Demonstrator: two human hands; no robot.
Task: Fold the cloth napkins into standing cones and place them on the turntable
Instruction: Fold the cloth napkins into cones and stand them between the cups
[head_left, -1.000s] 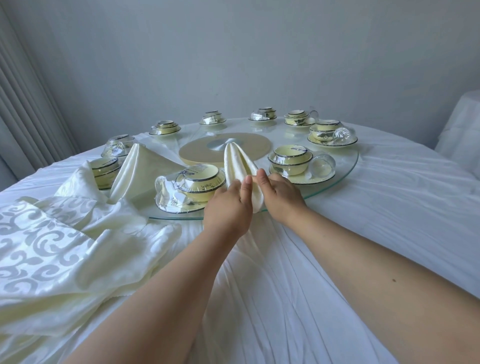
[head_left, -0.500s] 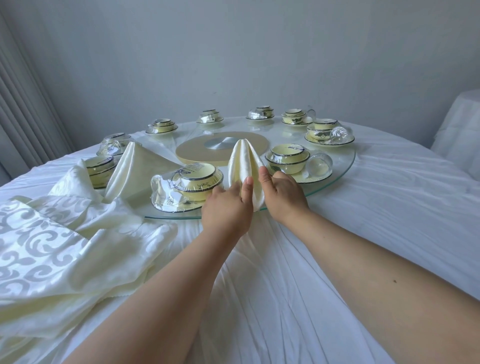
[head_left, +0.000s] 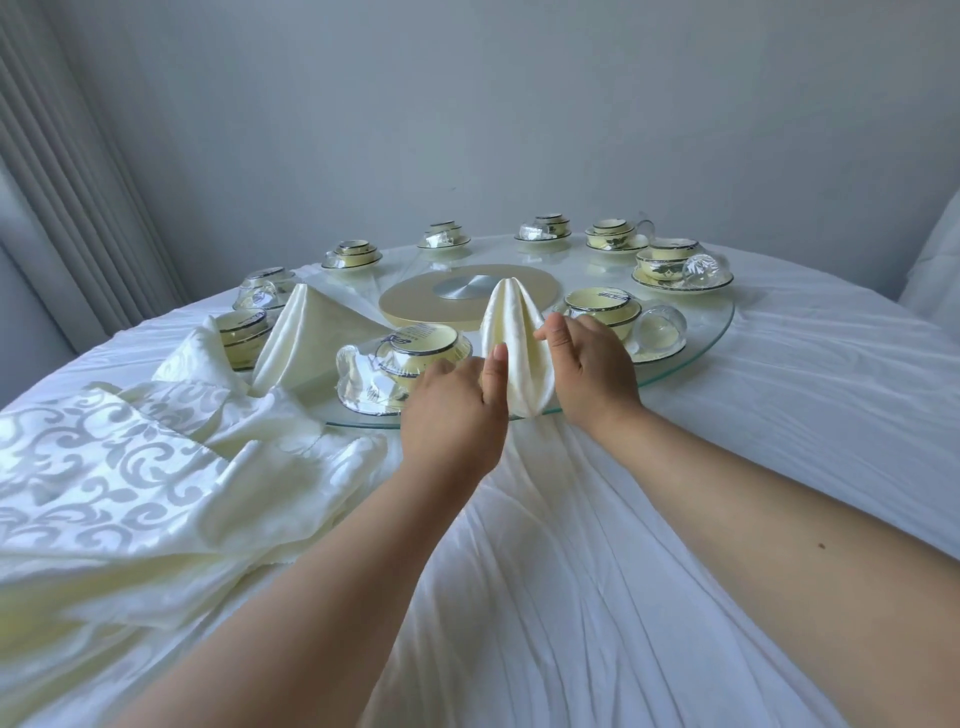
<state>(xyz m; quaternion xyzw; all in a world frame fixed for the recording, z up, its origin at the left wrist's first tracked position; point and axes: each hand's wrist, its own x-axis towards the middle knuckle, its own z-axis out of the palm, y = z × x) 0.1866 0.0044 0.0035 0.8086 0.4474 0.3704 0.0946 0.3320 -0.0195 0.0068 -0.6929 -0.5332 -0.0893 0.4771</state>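
Here the folded cream napkin cone (head_left: 511, 343) stands upright at the glass turntable's (head_left: 696, 348) six o'clock rim. The left hand (head_left: 457, 415) pinches its left side, thumb on the front; the right hand's (head_left: 592, 364) fingertips grasp its right edge.

Blue print on the wrapped bowls (head_left: 422, 347) is too blurred to read
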